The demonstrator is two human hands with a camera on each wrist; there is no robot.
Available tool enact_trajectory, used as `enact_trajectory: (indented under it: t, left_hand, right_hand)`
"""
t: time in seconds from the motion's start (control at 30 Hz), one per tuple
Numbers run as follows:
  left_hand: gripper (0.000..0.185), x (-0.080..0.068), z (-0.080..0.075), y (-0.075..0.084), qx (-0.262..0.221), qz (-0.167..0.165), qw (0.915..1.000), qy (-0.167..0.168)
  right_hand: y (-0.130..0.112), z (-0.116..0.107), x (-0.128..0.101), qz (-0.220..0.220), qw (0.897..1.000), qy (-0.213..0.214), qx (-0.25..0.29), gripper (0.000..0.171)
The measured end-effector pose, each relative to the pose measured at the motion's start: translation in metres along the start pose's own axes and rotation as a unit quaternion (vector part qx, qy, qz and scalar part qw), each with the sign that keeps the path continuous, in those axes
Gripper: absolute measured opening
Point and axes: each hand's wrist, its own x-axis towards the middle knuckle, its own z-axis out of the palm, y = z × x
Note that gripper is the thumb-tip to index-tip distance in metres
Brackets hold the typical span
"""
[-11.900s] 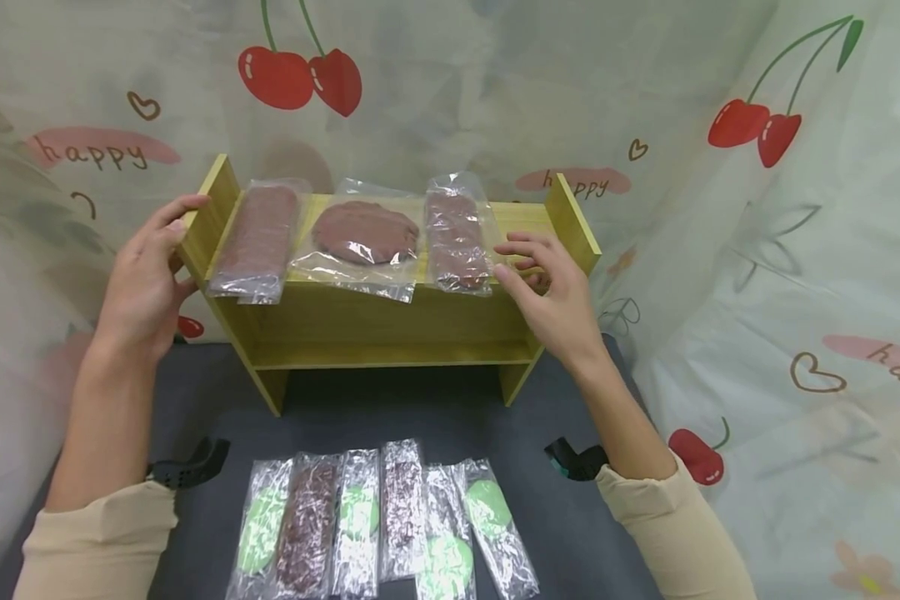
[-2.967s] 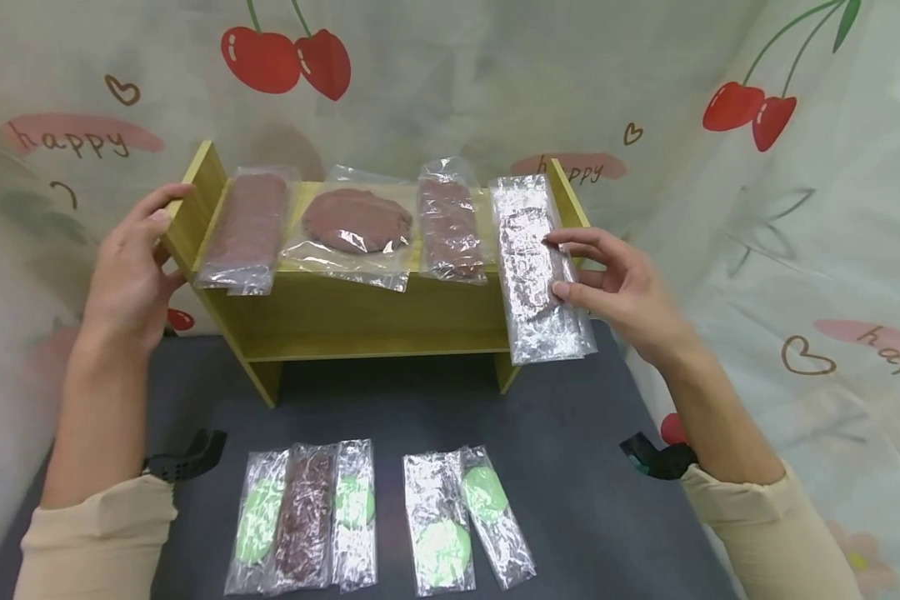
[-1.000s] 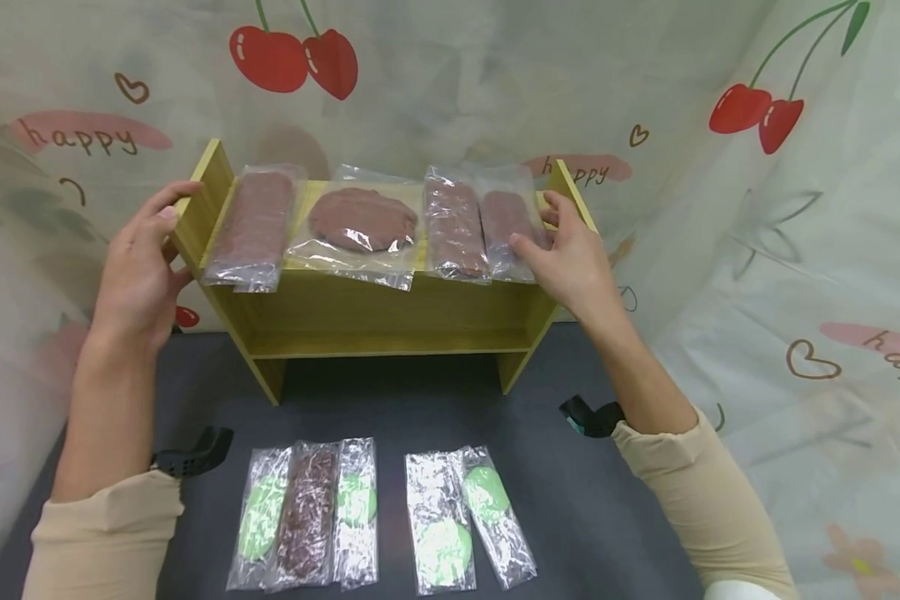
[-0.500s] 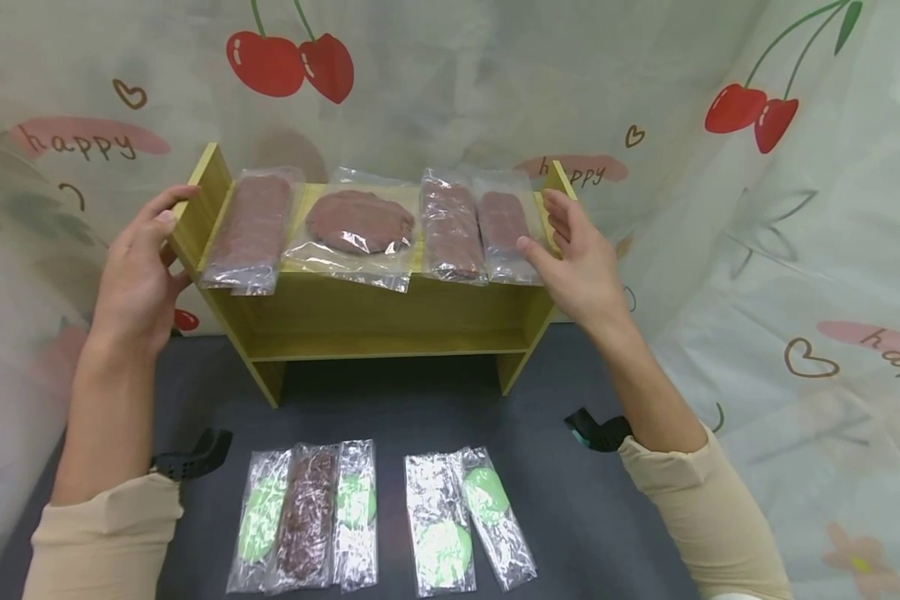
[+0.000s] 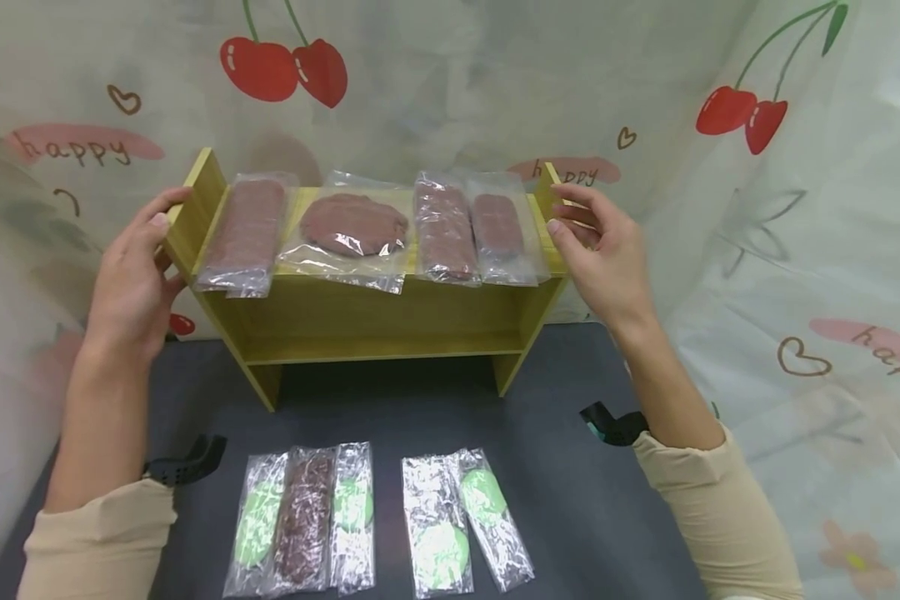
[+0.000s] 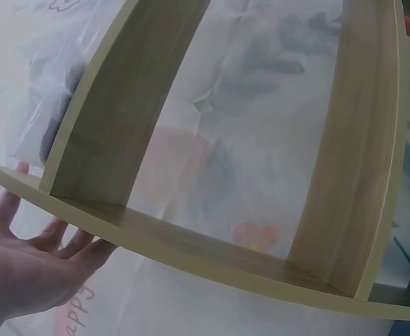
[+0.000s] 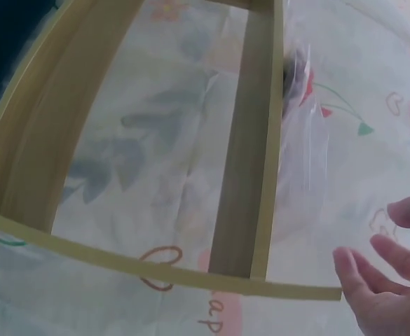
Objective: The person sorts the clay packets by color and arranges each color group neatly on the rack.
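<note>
A small wooden shelf (image 5: 382, 312) stands upright on the dark table. My left hand (image 5: 131, 275) grips the upper part of its left side panel; the left wrist view shows the hand (image 6: 33, 266) at the panel's end. Along the top board lie clear bags of brown, clay-like shapes: a long slab (image 5: 247, 221), a round patty (image 5: 354, 225), a narrow slab (image 5: 446, 229) and a shorter slab (image 5: 497, 225). My right hand (image 5: 607, 250) is beside the right side panel, fingers loosely bent, holding no bag. In the right wrist view its fingers (image 7: 376, 280) are near the panel's end.
In front of the shelf on the table (image 5: 570, 500) lie several shiny clear bags: a brown slab (image 5: 303, 517) between bags with green discs (image 5: 258, 525), and a separate pair with green discs (image 5: 442, 554) to the right. A cherry-print curtain (image 5: 435, 83) hangs behind and at both sides.
My right hand brought a bagged brown slab from the table, laid it at the top board's right end, let go and moved right to the side panel. My left hand stayed on the shelf.
</note>
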Motion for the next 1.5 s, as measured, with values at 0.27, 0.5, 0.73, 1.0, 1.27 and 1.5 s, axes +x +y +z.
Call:
enact_trajectory:
  t: [0.27,0.5,0.73,1.0,1.27,1.5]
  left_hand:
    - [0.039,-0.002,-0.006,0.004,0.025,0.020,0.9992,0.026]
    - [0.038,-0.009,-0.007,0.007,0.013,0.047,0.9978,0.046]
    - [0.039,-0.022,-0.016,0.004,0.045,0.045,0.9959,0.064]
    - [0.035,-0.035,-0.020,-0.006,0.014,0.068,0.9970,0.035]
    - [0.036,-0.050,-0.016,-0.016,-0.005,0.103,0.9930,0.057]
    - [0.039,-0.070,-0.017,-0.036,-0.023,0.122,0.9865,0.107]
  right_hand:
    - [0.009,-0.006,0.004,-0.007,0.999,0.023,-0.043,0.025]
    - [0.016,-0.010,0.006,0.001,0.999,0.034,-0.043,0.025]
    - [0.023,-0.018,0.008,0.046,0.996,0.013,-0.078,0.031]
    - [0.030,-0.025,0.007,0.133,0.985,-0.080,-0.076,0.042]
    - [0.039,-0.031,0.009,0.161,0.977,-0.143,-0.006,0.045]
    - [0.046,-0.036,0.007,0.165,0.973,-0.158,0.023,0.046]
